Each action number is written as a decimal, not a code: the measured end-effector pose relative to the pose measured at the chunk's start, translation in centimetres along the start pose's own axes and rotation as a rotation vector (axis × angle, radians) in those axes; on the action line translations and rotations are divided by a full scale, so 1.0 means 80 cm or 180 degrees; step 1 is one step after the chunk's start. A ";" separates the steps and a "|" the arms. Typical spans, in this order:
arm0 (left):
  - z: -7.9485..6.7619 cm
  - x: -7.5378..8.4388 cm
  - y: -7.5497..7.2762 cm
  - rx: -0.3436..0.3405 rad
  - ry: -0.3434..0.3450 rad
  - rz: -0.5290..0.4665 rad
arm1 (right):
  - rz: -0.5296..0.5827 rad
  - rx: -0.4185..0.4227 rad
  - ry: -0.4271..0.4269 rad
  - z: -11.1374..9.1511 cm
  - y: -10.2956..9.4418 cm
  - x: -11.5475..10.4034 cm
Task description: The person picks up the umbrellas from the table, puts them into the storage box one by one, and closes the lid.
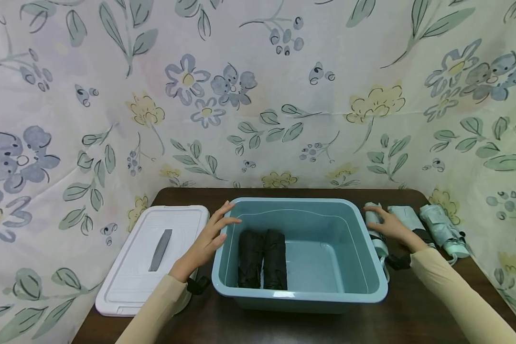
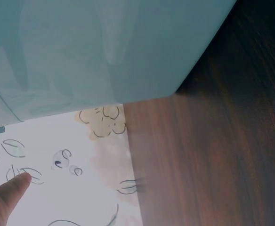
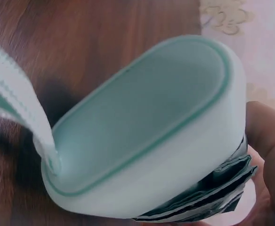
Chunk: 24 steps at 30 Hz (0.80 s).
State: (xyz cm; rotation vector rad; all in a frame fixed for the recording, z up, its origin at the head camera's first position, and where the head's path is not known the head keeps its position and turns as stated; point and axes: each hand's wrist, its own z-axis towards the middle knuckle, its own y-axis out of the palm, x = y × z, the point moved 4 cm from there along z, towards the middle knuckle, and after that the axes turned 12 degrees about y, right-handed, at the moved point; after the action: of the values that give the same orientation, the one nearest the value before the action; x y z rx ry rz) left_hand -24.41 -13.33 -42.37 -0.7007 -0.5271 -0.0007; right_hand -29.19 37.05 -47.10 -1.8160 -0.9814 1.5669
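My right hand point(image 1: 389, 225) grips a mint-green folded umbrella point(image 1: 376, 239) just outside the right wall of the blue plastic bin point(image 1: 301, 298). In the right wrist view, the umbrella's flat oval handle end point(image 3: 147, 117) and pale wrist strap point(image 3: 22, 94) face the camera, with my thumb and fingers around its folded fabric. Two black folded bundles point(image 1: 275, 260), resembling umbrellas, lie side by side in the bin's left half. My left hand point(image 1: 206, 239) is at the bin's left rim, fingers loosely spread and holding nothing; whether it touches the rim cannot be told.
Two more mint folded umbrellas point(image 1: 445, 231) lie at the right on the dark wooden table point(image 1: 309, 329). A white lid point(image 1: 129, 267) with a grey handle point(image 1: 160, 251) is left of the bin. Floral cloth point(image 1: 284, 143) hangs behind the table and at its sides.
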 end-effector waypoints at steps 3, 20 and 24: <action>-0.001 -0.002 0.001 -0.0008 -0.0032 0.0009 | 0.0321 -0.0190 0.0103 -0.003 0.000 0.002; 0.001 0.002 -0.001 0.0002 -0.0023 -0.0006 | 0.1084 -0.0251 0.0083 -0.024 -0.019 -0.009; 0.000 0.001 0.000 0.0008 -0.0031 0.0002 | 0.1250 -0.0373 0.0201 -0.029 -0.025 -0.010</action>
State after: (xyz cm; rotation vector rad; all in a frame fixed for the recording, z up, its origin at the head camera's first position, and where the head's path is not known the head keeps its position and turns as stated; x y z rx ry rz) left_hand -24.33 -13.31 -42.30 -0.6987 -0.5363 0.0041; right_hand -27.32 37.68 -44.66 -2.2300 -0.7301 1.6906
